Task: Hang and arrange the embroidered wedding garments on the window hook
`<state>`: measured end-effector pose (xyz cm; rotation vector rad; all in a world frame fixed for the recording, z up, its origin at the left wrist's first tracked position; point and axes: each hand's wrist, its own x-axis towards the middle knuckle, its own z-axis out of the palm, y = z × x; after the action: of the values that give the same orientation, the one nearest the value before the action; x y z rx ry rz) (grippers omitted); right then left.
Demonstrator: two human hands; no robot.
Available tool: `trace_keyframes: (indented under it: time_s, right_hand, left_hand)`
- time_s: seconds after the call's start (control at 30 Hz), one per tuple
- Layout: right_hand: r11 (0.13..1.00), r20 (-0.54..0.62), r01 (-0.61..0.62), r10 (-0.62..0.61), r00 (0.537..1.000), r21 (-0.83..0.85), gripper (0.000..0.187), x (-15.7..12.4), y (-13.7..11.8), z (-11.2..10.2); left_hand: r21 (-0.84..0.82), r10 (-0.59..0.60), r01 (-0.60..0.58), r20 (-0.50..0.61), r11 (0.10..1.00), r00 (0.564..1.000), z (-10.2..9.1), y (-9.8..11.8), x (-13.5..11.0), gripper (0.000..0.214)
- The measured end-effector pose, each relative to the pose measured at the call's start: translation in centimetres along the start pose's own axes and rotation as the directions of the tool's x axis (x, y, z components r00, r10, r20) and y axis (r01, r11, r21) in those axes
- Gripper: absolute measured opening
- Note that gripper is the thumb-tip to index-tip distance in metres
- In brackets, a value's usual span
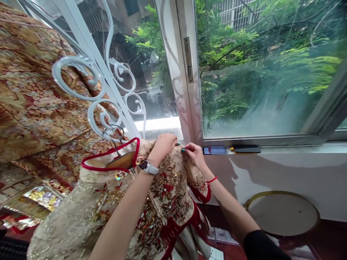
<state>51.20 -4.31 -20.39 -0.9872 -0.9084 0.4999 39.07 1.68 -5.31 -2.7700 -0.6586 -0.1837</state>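
Note:
A cream jacket (173, 180) with gold and red beaded embroidery and red velvet trim hangs in front of me. Inside its collar sits a wooden hanger (122, 162), whose dark metal hook rises toward a white scrolled metal rack. My left hand (165, 146), with a watch on the wrist, is closed in a pinch at the jacket's far shoulder. Close beside it, my right hand (194, 154) pinches the cloth at the top of the same sleeve. Green nails show at the fingertips of both hands. Any small thing between the fingertips is too small to make out.
The white scrolled metal rack (105, 79) stands at the left, before a patterned gold and red curtain-like cloth (35, 90). Behind is a window (188, 72). On its sill lie a phone (215, 150) and a dark flat object (246, 148). A round gold-rimmed table or stool (283, 213) stands lower right.

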Motion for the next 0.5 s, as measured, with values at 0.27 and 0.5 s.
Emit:
trace_keyframes:
  time_s: [0.27, 0.5]
  right_hand:
    - [0.999, 0.154, -0.040, 0.042, 0.987, -0.016, 0.038, 0.6, -1.1, -1.9]
    - [0.984, 0.444, 0.127, -0.059, 0.894, -0.126, 0.050, 2.9, -3.7, -0.6]
  left_hand:
    - [-0.167, 0.055, -0.105, -0.281, 0.980, 0.958, -0.1, 2.8, -7.2, 0.027]
    - [-0.762, -0.853, 0.488, -0.518, 0.425, -0.066, 2.1, -5.3, -29.9, 0.028]
